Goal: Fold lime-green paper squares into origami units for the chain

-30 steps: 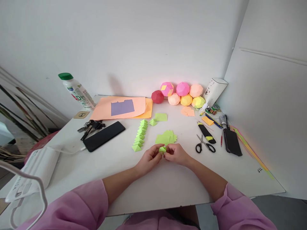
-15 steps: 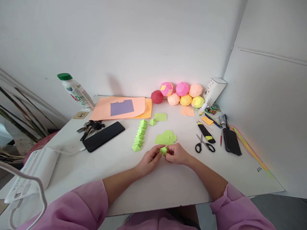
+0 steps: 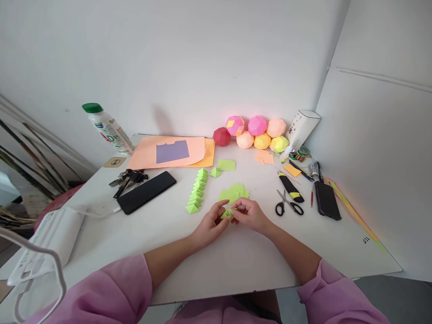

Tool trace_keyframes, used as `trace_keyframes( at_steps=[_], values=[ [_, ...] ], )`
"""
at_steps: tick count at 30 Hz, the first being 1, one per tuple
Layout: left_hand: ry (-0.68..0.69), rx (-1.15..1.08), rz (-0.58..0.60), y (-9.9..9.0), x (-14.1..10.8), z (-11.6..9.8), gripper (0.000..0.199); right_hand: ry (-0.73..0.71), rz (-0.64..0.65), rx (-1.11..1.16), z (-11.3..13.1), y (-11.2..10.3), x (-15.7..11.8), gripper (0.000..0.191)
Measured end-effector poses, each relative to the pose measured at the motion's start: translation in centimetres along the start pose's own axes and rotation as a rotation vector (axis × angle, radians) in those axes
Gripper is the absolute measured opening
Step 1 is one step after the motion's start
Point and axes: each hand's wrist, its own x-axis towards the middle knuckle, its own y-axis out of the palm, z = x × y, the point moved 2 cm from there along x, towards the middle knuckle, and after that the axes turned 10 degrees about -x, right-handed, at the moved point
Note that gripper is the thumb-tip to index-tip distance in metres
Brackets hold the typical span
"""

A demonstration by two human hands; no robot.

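Between my two hands is a small folded green paper piece (image 3: 228,213), partly hidden by the fingers. My left hand (image 3: 212,223) pinches its left side, and the fingers of my right hand (image 3: 248,213) grip its right side. Just beyond them lies a loose pile of flat green paper pieces (image 3: 233,193). To the left runs a row of folded green paper pyramids (image 3: 195,196), overlapping one another. One more green pyramid (image 3: 215,172) sits apart, touching or close to a flat green sheet (image 3: 227,165).
Scissors (image 3: 287,204), a box cutter (image 3: 292,186) and a dark phone (image 3: 326,200) lie on the right. Several paper balls (image 3: 257,125) are stacked against the wall. On the left are a black phone (image 3: 146,192), keys (image 3: 130,179), a bottle (image 3: 110,130) and orange sheets (image 3: 141,150).
The green paper piece has turned in my fingers and sits slightly lower and further left. My left fingers have spread a little, and my right fingers have shifted over its edge.
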Motion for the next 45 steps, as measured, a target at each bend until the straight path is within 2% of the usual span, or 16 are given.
trace_keyframes(
  at_steps=[3, 5, 10, 14, 18, 21, 24, 27, 30, 33, 36, 41, 45],
  values=[
    [-0.014, -0.033, -0.015, 0.0, 0.2, -0.1, 0.033, -0.029, -0.077, 0.071, 0.3, 0.0, 0.0, 0.020],
    [-0.020, -0.078, -0.042, 0.0, 0.5, 0.0, 0.025, -0.054, -0.075, 0.068, 0.2, 0.1, -0.1, 0.018],
    [-0.085, -0.193, -0.151, -0.5, 1.0, 0.5, 0.028, -0.154, -0.018, -0.152, -0.2, 0.3, -0.2, 0.008],
    [-0.089, -0.240, -0.202, -0.7, 1.1, 0.7, 0.029, -0.227, 0.061, -0.316, -0.1, 0.3, -0.4, 0.012],
    [-0.099, -0.274, -0.185, -0.8, 1.1, 0.7, 0.030, -0.330, 0.077, -0.403, -0.2, 0.0, -0.3, 0.017],
    [-0.119, -0.257, -0.158, -0.8, 1.1, 0.6, 0.032, -0.427, 0.055, -0.417, -0.5, -0.2, 0.0, 0.014],
    [-0.139, -0.249, -0.141, -0.7, 1.1, 0.5, 0.033, -0.526, -0.014, -0.407, -0.6, -0.4, 0.3, 0.009],
    [-0.155, -0.271, -0.121, -0.5, 1.0, 0.5, 0.033, -0.560, -0.107, -0.417, -0.5, -0.6, 0.4, 0.013],
    [-0.169, -0.302, -0.099, -0.4, 0.9, 0.5, 0.038, -0.549, -0.139, -0.414, -0.2, -0.8, 0.3, 0.015],
    [-0.148, -0.307, -0.108, -0.4, 0.9, 0.3, 0.042, -0.488, -0.086, -0.352, 0.1, -0.8, 0.3, 0.017],
    [-0.109, -0.293, -0.113, -0.4, 0.9, 0.2, 0.042, -0.366, -0.051, -0.210, 0.4, -0.7, 0.2, 0.019],
    [-0.045, -0.290, -0.069, -0.3, 0.8, 0.2, 0.040, -0.124, -0.066, -0.016, 0.0, -0.5, 0.2, 0.016],
    [-0.028, -0.272, -0.027, -0.2, 0.6, 0.1, 0.042, -0.040, -0.038, 0.084, -0.6, -0.3, 0.3, 0.018]
  ],
)
